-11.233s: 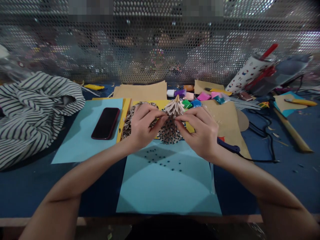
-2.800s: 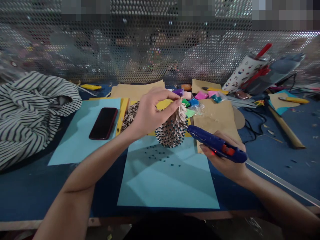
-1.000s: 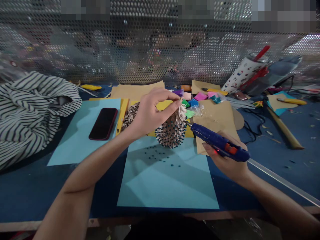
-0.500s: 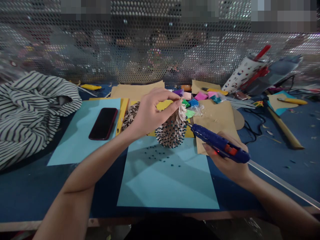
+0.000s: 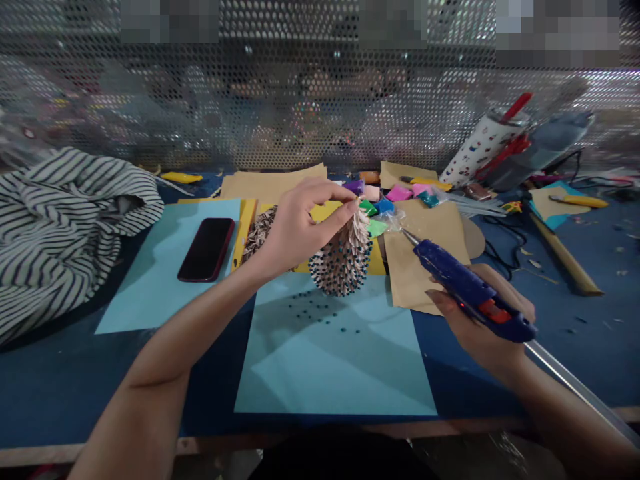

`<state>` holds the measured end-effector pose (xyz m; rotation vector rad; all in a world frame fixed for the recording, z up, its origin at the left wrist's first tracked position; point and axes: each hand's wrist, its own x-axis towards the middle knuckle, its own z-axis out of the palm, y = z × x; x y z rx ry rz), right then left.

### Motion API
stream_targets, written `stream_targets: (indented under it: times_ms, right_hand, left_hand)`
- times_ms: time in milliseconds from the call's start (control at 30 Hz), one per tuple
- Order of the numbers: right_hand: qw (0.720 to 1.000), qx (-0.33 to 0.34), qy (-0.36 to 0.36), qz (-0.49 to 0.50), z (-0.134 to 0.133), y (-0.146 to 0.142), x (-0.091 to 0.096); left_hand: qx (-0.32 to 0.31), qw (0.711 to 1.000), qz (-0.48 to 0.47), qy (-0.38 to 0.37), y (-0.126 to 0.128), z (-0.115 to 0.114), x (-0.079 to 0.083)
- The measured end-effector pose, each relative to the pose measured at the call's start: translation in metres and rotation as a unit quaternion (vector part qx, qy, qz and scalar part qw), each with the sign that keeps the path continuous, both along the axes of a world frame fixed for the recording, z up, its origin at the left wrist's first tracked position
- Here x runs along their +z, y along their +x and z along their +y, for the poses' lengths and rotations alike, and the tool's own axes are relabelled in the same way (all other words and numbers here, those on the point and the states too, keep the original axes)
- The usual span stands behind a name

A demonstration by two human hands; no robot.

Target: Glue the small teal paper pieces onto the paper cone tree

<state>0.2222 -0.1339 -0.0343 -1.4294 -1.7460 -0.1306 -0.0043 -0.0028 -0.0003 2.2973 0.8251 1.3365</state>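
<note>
My left hand (image 5: 305, 227) pinches the narrow top of a cone-shaped craft piece (image 5: 343, 263) covered in pale overlapping seed-like scales, many tipped with dark teal beads. The piece is upright over a light blue sheet (image 5: 340, 373); whether its base touches the sheet I cannot tell. My right hand (image 5: 487, 320) is wrapped round a dark blue glue gun (image 5: 465, 287) with a red-orange switch and a small red light. A long clear glue stick (image 5: 575, 380) sticks out of its back end. The gun's metal nozzle points up and left, apart from the piece. Several teal beads (image 5: 320, 307) lie loose on the sheet.
A phone (image 5: 207, 250) rests on another blue sheet at left, beside striped cloth (image 5: 75, 233). Behind the piece are dark striped seeds (image 5: 260, 233) and colourful packets (image 5: 385, 205). A patterned tumbler (image 5: 483, 150) leans at back right, before a perforated metal screen (image 5: 280, 100).
My right hand has drawn the glue gun away from the craft piece, to the right and slightly down. My left hand keeps its pinch on the top.
</note>
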Motion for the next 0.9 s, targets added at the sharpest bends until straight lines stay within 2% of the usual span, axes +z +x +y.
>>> stream_targets:
  times_ms: [133, 267, 433, 500, 567, 633, 733, 800, 900]
  right_hand:
    - [0.997, -0.044, -0.006, -0.056, 0.004, 0.020, -0.016]
    - [0.983, -0.065, -0.067, -0.156, 0.012, 0.043, -0.038]
    - [0.976, -0.044, -0.138, -0.164, 0.019, 0.066, -0.067]
    - [0.976, -0.026, -0.150, -0.153, 0.022, 0.072, -0.077]
    - [0.975, -0.009, -0.163, -0.153, 0.022, 0.074, -0.083]
    - [0.966, -0.008, -0.186, -0.177, 0.020, 0.071, -0.082]
    - [0.935, -0.045, -0.208, -0.285, 0.010, 0.054, -0.064]
    - [0.911, -0.088, -0.183, -0.359, 0.000, 0.035, -0.048]
    - [0.903, -0.043, -0.123, -0.408, -0.012, 0.004, -0.032]
  left_hand:
    - [-0.004, 1.000, 0.003, -0.004, 0.000, 0.000, 0.001]
    - [0.015, 1.000, -0.016, -0.008, -0.002, -0.003, -0.001]
    - [0.097, 0.990, -0.069, 0.072, -0.011, -0.020, -0.013]
    - [0.106, 0.986, -0.061, 0.116, -0.017, -0.030, -0.023]
    - [0.089, 0.983, -0.039, 0.155, -0.024, -0.042, -0.035]
    - [0.059, 0.983, 0.005, 0.177, -0.032, -0.053, -0.049]
    - [0.016, 0.980, 0.104, 0.171, -0.042, -0.067, -0.070]
    - [-0.005, 0.974, 0.179, 0.141, -0.047, -0.074, -0.082]
    - [-0.018, 0.960, 0.255, 0.112, -0.049, -0.080, -0.096]
